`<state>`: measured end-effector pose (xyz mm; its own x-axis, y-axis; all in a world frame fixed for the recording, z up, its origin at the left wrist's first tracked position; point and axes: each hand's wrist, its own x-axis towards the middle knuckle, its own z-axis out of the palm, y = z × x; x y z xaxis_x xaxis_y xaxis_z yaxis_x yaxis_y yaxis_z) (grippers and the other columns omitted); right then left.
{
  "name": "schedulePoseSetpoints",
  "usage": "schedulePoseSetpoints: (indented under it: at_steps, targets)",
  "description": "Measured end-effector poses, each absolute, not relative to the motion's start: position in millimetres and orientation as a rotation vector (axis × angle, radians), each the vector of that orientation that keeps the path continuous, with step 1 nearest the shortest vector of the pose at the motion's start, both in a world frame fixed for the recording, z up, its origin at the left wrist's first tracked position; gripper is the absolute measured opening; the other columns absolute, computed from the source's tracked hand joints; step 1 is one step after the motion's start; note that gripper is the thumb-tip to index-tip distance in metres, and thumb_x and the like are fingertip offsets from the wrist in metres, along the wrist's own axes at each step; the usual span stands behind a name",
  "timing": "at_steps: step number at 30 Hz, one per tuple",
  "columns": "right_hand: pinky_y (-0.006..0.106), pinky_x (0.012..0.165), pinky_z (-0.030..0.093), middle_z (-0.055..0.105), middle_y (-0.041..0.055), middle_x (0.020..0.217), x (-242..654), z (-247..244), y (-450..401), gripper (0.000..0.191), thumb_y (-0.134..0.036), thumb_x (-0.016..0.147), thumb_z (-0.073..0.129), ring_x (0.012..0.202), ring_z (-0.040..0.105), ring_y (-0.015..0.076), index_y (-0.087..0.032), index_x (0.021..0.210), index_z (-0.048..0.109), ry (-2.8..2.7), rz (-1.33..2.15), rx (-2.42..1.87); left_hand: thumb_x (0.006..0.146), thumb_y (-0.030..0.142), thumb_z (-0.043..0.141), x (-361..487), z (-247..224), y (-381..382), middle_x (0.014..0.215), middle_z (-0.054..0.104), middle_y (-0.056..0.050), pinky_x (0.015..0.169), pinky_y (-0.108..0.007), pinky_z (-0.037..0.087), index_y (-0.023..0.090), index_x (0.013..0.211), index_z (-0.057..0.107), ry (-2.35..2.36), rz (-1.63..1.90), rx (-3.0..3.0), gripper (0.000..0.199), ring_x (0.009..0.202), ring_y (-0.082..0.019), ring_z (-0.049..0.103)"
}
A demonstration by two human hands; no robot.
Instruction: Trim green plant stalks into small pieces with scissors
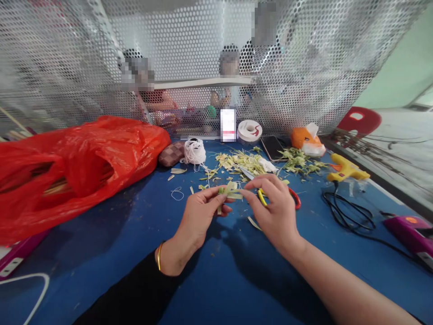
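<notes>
My left hand (199, 210) is closed on a small folded piece of pale green leaf strips (232, 192), pinched between thumb and fingers above the table. The thumb and forefinger of my right hand (275, 212) pinch at the free right end of one strip. Just behind my right hand lie scissors (297, 199) with yellow and red handles, partly hidden by it. A loose leaf strip (253, 223) rests on the blue table below. Beyond my hands spreads a pile of green leaf scraps (237, 160).
A red plastic bag (142, 140) fills the left side. Farther back are a white string ball (194, 152), a ribbon spool (249, 131) and a dark phone (273, 148). On the right lie a yellow glue gun (345, 168), its black cord and a purple power strip (407, 232).
</notes>
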<state>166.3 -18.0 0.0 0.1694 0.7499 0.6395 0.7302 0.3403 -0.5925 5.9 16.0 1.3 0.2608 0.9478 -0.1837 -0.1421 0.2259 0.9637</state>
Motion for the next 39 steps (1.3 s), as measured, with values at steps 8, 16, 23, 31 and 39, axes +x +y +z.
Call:
schedulePoseSetpoints:
  at_steps: [8, 16, 23, 31, 39]
  targets:
    - [0.036, 0.077, 0.036, 0.065, 0.0040, 0.083, 166, -2, -19, 0.010, -0.030, 0.088, 0.062, 0.081, 0.060, 0.0217, -0.022, 0.086, 0.067, -1.776, -0.157, -1.419, 0.077, 0.021, 0.070, 7, 3, 15, 0.075, 0.074, -0.005, 0.058, -0.020, 0.051, 0.015, 0.097, 0.074, 0.981, 0.976, 0.977, 0.022, 0.058, -0.010, 0.064]
    - [0.032, 0.068, 0.034, 0.059, -0.0010, 0.063, 149, -9, -27, 0.020, -0.015, 0.089, 0.054, 0.061, 0.054, 0.0149, -0.019, 0.069, 0.055, -1.936, 0.062, -1.286, 0.075, 0.018, 0.068, 10, -3, 16, 0.077, 0.073, -0.005, 0.043, -0.017, 0.043, 0.014, 0.098, 0.073, 1.065, 1.004, 1.004, 0.024, 0.060, -0.012, 0.062]
    - [0.034, 0.072, 0.038, 0.065, 0.0025, 0.075, 156, -5, -27, 0.009, -0.024, 0.091, 0.058, 0.072, 0.059, 0.0188, -0.020, 0.084, 0.062, -1.775, 0.003, -1.328, 0.075, 0.027, 0.070, 9, -2, 16, 0.070, 0.069, -0.002, 0.044, -0.016, 0.040, 0.015, 0.096, 0.074, 1.079, 1.016, 1.070, 0.024, 0.058, -0.010, 0.057]
    - [0.042, 0.089, 0.039, 0.070, 0.0017, 0.085, 176, 2, -12, 0.006, -0.024, 0.086, 0.065, 0.089, 0.062, 0.0228, -0.025, 0.080, 0.065, -1.876, -0.004, -1.304, 0.077, 0.028, 0.068, 8, 0, 13, 0.065, 0.066, -0.001, 0.046, -0.018, 0.041, 0.017, 0.098, 0.074, 1.055, 0.898, 1.138, 0.025, 0.057, -0.011, 0.057]
    - [0.043, 0.097, 0.035, 0.069, -0.0009, 0.079, 171, -1, -13, 0.010, -0.022, 0.087, 0.063, 0.080, 0.063, 0.0185, -0.024, 0.077, 0.064, -1.840, 0.122, -1.326, 0.077, 0.027, 0.066, 10, 2, 11, 0.058, 0.059, 0.001, 0.046, -0.019, 0.040, 0.015, 0.100, 0.074, 1.025, 0.852, 1.221, 0.028, 0.054, -0.010, 0.053]
